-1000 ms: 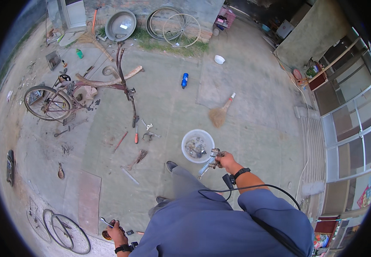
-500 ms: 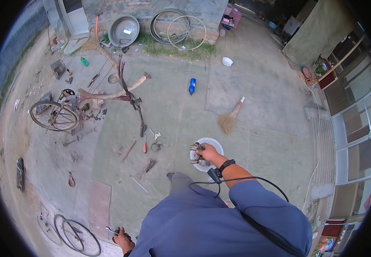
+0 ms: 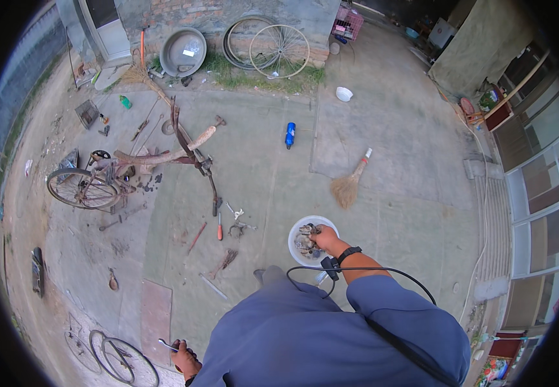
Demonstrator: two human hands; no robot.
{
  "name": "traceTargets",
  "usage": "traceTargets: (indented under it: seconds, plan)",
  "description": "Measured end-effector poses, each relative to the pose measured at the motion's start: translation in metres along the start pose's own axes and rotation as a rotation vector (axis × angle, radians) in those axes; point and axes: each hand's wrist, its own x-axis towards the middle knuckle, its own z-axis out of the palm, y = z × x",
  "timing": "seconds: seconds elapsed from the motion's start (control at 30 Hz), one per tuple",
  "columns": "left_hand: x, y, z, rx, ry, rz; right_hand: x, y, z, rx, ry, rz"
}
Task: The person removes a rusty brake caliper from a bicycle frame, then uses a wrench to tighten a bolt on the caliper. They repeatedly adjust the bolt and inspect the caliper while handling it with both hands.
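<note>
Head view: the right hand (image 3: pixel 325 238) reaches into a white bowl (image 3: pixel 295 231) of greyish metal parts (image 3: pixel 305 246) on the concrete floor (image 3: pixel 396 168) just ahead, fingers curled into the parts; whether it grips 1 I cannot tell. The left hand (image 3: pixel 184 357), low at the near left, is closed around a slim metal tool (image 3: pixel 166 346) beside a loose bicycle wheel (image 3: pixel 119 357). It looks like sorting or picking parts, likely lifting 1 clear next. A partly stripped bicycle (image 3: pixel 92 184) lies far left, a broom (image 3: pixel 349 184) beyond the bowl.
</note>
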Motion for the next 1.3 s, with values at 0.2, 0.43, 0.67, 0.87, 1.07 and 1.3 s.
traceTargets:
  seconds: [0.2,0.43,0.67,0.87,1.07,1.3]
  plan:
    - [-0.003,0.011,0.012,-0.006,0.0,0.032,0.016,0.001,0.0,-0.044,0.017,-0.043]
    - [-0.007,0.017,0.02,-0.011,0.014,0.033,0.031,-0.017,-0.003,-0.056,0.007,-0.062]
    - [-0.015,0.013,0.019,-0.016,0.041,0.007,0.036,-0.029,-0.004,-0.006,-0.049,0.025]
    - [-0.019,-0.012,-0.001,-0.063,0.124,-0.06,0.055,-0.032,0.016,0.263,-0.131,0.193]
    - [-0.022,-0.038,-0.033,-0.18,0.251,-0.153,0.059,-0.088,0.03,0.305,-0.281,0.258]
    - [0.015,-0.052,-0.09,-0.313,0.339,-0.245,0.067,-0.194,0.096,0.171,-0.352,0.194]
